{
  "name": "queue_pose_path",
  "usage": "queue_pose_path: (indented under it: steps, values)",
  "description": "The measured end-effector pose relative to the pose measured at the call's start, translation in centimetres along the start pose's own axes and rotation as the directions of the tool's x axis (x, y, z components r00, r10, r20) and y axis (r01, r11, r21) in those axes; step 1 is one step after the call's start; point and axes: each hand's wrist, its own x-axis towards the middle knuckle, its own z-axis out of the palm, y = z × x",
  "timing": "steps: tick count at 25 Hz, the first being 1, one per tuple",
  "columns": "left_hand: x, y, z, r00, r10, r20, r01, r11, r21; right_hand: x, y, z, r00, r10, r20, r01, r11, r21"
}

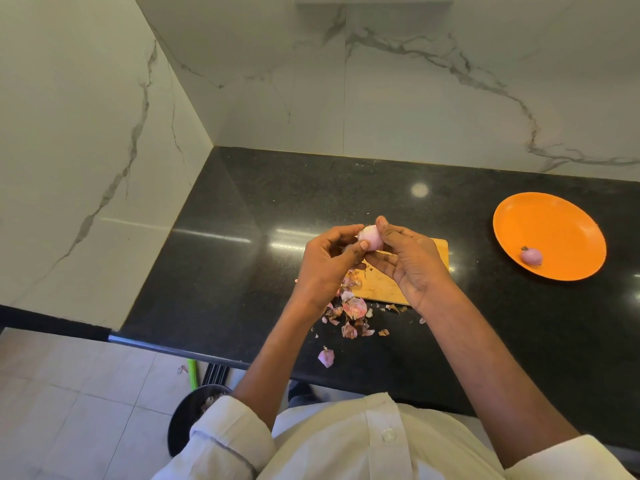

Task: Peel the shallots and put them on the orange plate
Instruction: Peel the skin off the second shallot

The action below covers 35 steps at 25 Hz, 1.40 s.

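Note:
Both hands hold one pale pink shallot [370,236] in the air above the wooden cutting board [382,284]. My left hand [325,263] grips it from the left, thumb pressed on its skin. My right hand [408,261] pinches it from the right with thumb and fingers. The orange plate [550,225] sits at the right of the black counter, and one peeled shallot [531,256] lies near its front edge. Loose pink and brown peels [353,311] are scattered at the board's near left corner and on the counter.
The black counter [242,271] ends at marble walls behind and to the left. A single peel [326,356] lies near the counter's front edge. Below the edge, on the floor, stands a dark bin [188,415] with peels in it, beside a green stick [192,374].

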Motion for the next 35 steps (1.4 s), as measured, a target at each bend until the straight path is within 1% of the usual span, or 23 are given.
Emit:
queue_pose_path:
  steps: [6,9,11,14,17,19,21,23,25,27,29,31,33,35]
  values:
    - [-0.3,-0.3,-0.1,1.0,-0.023,-0.009,0.023,0.999,-0.03,-0.4,0.2,0.2,1.0,0.01,0.007,-0.009,0.99,-0.14]
    - [-0.4,-0.4,0.0,0.998,-0.043,-0.05,0.04,0.998,-0.048,-0.4,0.3,-0.2,0.998,0.001,0.066,0.009,0.99,-0.141]
    - [-0.3,-1.1,-0.1,0.994,-0.07,-0.079,0.065,0.996,-0.055,-0.2,0.8,-0.4,0.997,-0.027,0.074,0.038,0.986,-0.162]
    - [-0.3,-2.0,-0.1,0.988,-0.122,-0.09,0.121,0.993,-0.012,0.4,1.8,-0.4,0.999,-0.023,0.03,0.027,0.985,-0.172]
    - [-0.1,-2.2,-0.2,0.987,-0.118,-0.107,0.125,0.99,0.067,0.8,2.3,-0.6,0.999,-0.023,0.029,0.027,0.989,-0.147]
    - [0.1,-1.7,-0.4,0.988,-0.095,-0.119,0.102,0.993,0.055,1.1,2.4,-0.9,0.995,-0.077,0.058,0.089,0.968,-0.234]
    - [0.3,-1.1,-0.6,0.993,-0.079,-0.083,0.078,0.997,-0.006,1.0,2.4,-1.0,0.984,-0.146,0.103,0.172,0.931,-0.321]
    - [0.3,-0.7,-0.7,0.998,-0.049,-0.041,0.048,0.998,-0.039,0.9,2.2,-1.0,0.976,-0.189,0.109,0.215,0.924,-0.316]
    - [0.4,-0.4,-0.8,0.999,-0.037,-0.015,0.036,0.997,-0.063,0.7,1.9,-0.9,0.975,-0.199,0.095,0.219,0.934,-0.282]
    - [0.4,-0.2,-0.9,0.999,-0.035,-0.005,0.035,0.998,-0.06,0.4,1.7,-0.9,0.973,-0.201,0.111,0.224,0.936,-0.27]
    - [0.3,0.0,-1.0,1.0,0.0,-0.014,0.0,1.0,-0.013,0.2,1.6,-0.8,0.966,-0.216,0.139,0.248,0.927,-0.282]
    - [0.2,0.0,-1.1,0.994,0.108,-0.016,-0.105,0.989,0.101,0.0,1.5,-0.7,0.962,-0.226,0.154,0.262,0.924,-0.278]
    - [0.1,0.3,-1.2,0.976,0.215,0.028,-0.216,0.949,0.228,-0.1,1.3,-0.7,0.964,-0.22,0.15,0.253,0.933,-0.257]
    - [0.1,0.7,-1.5,0.967,0.239,0.092,-0.255,0.926,0.278,0.0,0.9,-0.8,0.962,-0.23,0.149,0.263,0.927,-0.266]
